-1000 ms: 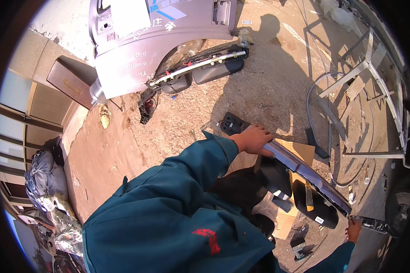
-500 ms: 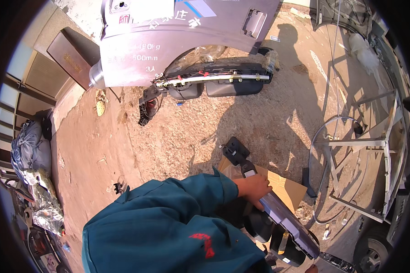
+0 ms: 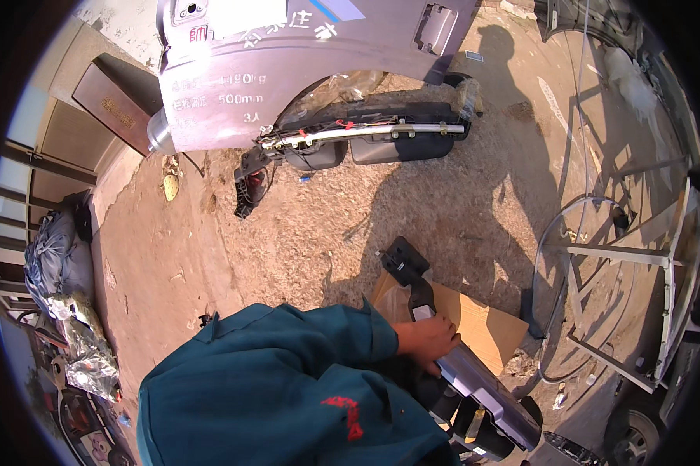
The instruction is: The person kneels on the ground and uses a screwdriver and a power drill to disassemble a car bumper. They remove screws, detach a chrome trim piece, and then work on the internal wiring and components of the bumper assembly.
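Note:
My left hand [image 3: 429, 342] comes in from the lower left in a teal sleeve [image 3: 288, 373]. Its fingers are wrapped round the upper part of a vehicle mirror assembly [image 3: 486, 388], which has a long purple-grey cover and black mirror housings on its underside. At its far end a black bracket [image 3: 404, 260] sticks out. A yellowish strip [image 3: 474, 426] shows on one housing. Beneath the assembly lies a flattened cardboard sheet [image 3: 490, 330]. My right hand cannot be made out.
A second mirror assembly [image 3: 365, 140] with a bare metal tube lies ahead, in front of a purple-grey vehicle panel [image 3: 233, 116]. At right stand a metal frame [image 3: 614, 252] and a hose loop [image 3: 540, 311]. Bundled bags [image 3: 59, 252] lie at left.
The left hand and mirror assembly sit slightly lower in the picture, still in the same grip. The fingertip seen at the bottom edge no longer shows clearly. The whole view has shifted a little.

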`<action>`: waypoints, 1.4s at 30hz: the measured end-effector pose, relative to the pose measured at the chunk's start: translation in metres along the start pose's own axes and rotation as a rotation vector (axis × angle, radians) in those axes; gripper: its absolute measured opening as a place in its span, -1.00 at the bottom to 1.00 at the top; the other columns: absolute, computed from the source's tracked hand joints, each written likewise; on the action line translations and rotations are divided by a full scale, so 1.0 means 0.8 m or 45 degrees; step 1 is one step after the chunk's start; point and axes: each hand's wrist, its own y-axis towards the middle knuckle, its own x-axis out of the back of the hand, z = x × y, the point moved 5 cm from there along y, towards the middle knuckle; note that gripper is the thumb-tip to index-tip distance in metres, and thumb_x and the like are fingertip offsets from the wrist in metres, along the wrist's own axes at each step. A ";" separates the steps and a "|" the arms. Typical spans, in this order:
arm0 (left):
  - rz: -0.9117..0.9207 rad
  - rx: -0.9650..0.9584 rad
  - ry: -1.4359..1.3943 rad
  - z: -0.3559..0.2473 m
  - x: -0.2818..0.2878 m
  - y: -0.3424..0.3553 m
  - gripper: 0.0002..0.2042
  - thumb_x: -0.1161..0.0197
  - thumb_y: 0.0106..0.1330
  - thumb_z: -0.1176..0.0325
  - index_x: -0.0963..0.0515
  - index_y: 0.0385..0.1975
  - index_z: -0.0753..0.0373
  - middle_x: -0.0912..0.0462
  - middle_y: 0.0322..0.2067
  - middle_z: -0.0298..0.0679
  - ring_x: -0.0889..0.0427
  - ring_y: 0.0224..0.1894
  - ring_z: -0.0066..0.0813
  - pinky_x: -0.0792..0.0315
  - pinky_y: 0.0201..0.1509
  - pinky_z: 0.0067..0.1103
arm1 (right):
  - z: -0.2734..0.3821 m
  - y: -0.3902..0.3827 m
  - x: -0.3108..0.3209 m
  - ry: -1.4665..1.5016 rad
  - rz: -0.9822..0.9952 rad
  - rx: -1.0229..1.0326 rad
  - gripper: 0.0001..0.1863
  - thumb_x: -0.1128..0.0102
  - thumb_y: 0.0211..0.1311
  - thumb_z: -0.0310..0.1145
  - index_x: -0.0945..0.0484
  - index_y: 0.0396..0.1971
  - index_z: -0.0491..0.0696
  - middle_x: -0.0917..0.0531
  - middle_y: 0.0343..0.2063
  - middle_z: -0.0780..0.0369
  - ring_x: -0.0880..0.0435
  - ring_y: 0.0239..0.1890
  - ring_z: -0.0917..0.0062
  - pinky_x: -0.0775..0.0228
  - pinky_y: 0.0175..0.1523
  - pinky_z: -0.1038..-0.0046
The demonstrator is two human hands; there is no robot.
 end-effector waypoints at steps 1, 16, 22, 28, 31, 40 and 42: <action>0.015 0.005 0.003 0.001 0.000 0.000 0.12 -0.55 0.07 -0.46 -0.55 0.31 0.59 -0.71 0.09 0.18 -0.69 0.15 0.11 -0.53 0.19 -0.11 | -0.003 -0.002 -0.003 0.005 0.003 -0.003 -0.47 -0.25 0.34 -0.36 -0.69 0.30 -0.19 -0.78 0.22 -0.10 -0.75 0.30 0.00 -0.58 0.43 0.10; -0.113 -0.032 0.035 -0.002 -0.005 -0.007 0.03 -0.54 0.08 -0.47 -0.61 0.16 0.53 -0.75 0.00 0.15 -0.76 0.07 0.10 -0.60 0.12 -0.15 | -0.040 -0.016 -0.012 0.153 0.096 0.298 -0.41 -0.25 0.49 -0.34 -0.55 0.45 -0.22 -0.72 0.31 -0.15 -0.69 0.40 -0.02 -0.49 0.53 0.11; -0.094 -0.014 0.081 -0.004 -0.001 -0.013 -0.02 -0.54 0.09 -0.46 -0.62 0.11 0.49 -0.75 -0.05 0.12 -0.76 0.02 0.11 -0.60 0.12 -0.16 | 0.003 -0.073 -0.006 0.302 0.095 0.323 -0.39 -0.26 0.56 -0.32 -0.50 0.52 -0.21 -0.67 0.38 -0.16 -0.65 0.44 -0.01 -0.47 0.55 0.14; -0.023 -0.006 0.046 -0.005 -0.003 -0.010 -0.04 -0.55 0.13 -0.39 -0.59 0.20 0.46 -0.74 -0.03 0.13 -0.74 0.06 0.15 -0.52 0.23 -0.12 | -0.004 -0.132 0.006 0.428 0.129 0.149 -0.39 -0.27 0.62 -0.24 -0.50 0.55 -0.14 -0.68 0.38 -0.13 -0.67 0.40 -0.05 -0.52 0.49 0.16; -0.062 -0.026 0.057 -0.004 0.000 -0.009 -0.06 -0.54 0.14 -0.39 -0.59 0.19 0.46 -0.74 -0.03 0.15 -0.75 0.04 0.15 -0.53 0.23 -0.12 | -0.013 -0.131 0.003 0.436 0.042 0.194 -0.41 -0.27 0.64 -0.22 -0.52 0.55 -0.08 -0.71 0.34 -0.12 -0.70 0.36 -0.06 -0.56 0.44 0.15; -0.090 -0.034 0.084 -0.004 0.000 -0.010 -0.06 -0.54 0.11 -0.46 -0.63 0.06 0.47 -0.77 -0.10 0.13 -0.77 -0.02 0.15 -0.64 0.13 -0.18 | -0.026 -0.171 -0.009 0.445 -0.035 0.224 -0.44 -0.27 0.66 -0.21 -0.56 0.53 -0.07 -0.75 0.28 -0.14 -0.74 0.33 -0.04 -0.58 0.40 0.17; -0.034 -0.022 0.053 -0.005 0.006 -0.012 -0.07 -0.53 0.15 -0.42 -0.61 0.12 0.47 -0.76 -0.07 0.16 -0.77 0.00 0.18 -0.63 0.14 -0.14 | -0.014 -0.186 -0.010 0.549 -0.020 0.203 -0.44 -0.26 0.67 -0.22 -0.55 0.53 -0.08 -0.73 0.31 -0.13 -0.73 0.36 -0.01 -0.57 0.43 0.19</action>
